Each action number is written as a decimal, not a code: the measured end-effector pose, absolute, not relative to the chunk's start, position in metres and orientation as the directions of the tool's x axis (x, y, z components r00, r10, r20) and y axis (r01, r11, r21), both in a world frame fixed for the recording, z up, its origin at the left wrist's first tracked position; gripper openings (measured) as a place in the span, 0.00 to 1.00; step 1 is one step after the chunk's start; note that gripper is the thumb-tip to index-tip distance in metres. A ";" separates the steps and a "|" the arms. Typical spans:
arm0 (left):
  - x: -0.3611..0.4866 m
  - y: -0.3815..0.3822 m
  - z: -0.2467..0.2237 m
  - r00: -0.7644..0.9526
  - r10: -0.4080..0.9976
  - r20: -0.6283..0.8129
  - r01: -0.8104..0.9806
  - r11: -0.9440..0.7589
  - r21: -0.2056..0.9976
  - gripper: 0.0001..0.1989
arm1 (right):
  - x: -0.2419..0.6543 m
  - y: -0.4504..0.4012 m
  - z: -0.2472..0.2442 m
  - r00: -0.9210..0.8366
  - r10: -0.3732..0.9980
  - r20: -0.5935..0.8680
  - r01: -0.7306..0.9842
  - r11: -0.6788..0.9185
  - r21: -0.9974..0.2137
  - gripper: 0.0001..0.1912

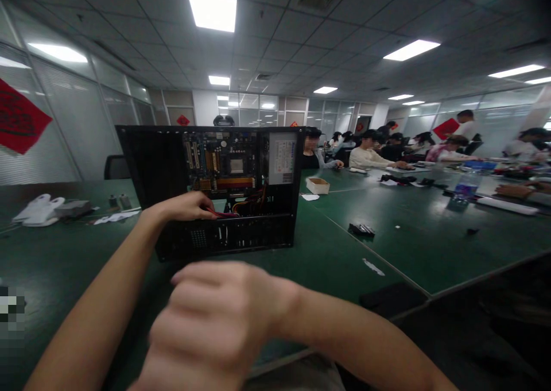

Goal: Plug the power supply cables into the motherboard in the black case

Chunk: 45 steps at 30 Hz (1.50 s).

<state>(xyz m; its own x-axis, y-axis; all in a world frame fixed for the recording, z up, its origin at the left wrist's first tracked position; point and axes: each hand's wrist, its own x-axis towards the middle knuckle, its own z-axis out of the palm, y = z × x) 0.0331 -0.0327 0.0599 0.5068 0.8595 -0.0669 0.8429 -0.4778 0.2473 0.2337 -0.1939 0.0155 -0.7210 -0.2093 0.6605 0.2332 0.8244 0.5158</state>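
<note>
A black computer case (224,236) stands on the green table with its side open, showing a circuit board (224,155) and a silver power supply (282,158). My left hand (187,206) reaches to the lower part of the case, its fingers closed on red and dark cables (224,213). Close to the camera, in front of the case, my right hand (210,316) is curled with its back toward me. Its fingertips are hidden, so anything inside them cannot be seen.
White plastic bags (41,210) and a grey box (75,208) lie at the left of the green table (331,253). Right of the case are a small open box (317,185), a black part (361,230) and a water bottle (467,184). Several people sit farther back.
</note>
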 end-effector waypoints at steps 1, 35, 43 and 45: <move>0.032 -0.032 0.059 0.518 0.853 -0.060 0.832 -0.487 0.265 0.23 | 0.241 -0.179 0.016 -0.751 -0.203 0.629 0.212 0.828 0.520 0.21; 0.031 -0.019 0.026 0.495 0.869 0.017 0.787 -0.456 0.416 0.26 | 0.376 -0.012 -0.047 -0.738 0.236 0.633 0.629 0.579 0.518 0.26; 0.063 -0.060 0.070 0.529 0.801 0.279 0.721 -0.598 0.350 0.26 | 0.381 -0.032 -0.038 -0.665 0.364 0.652 0.703 0.599 0.383 0.26; 0.075 -0.071 0.078 0.569 0.745 0.349 0.673 -0.665 0.323 0.24 | 0.370 -0.042 -0.025 -0.579 0.378 0.723 0.714 0.663 0.225 0.24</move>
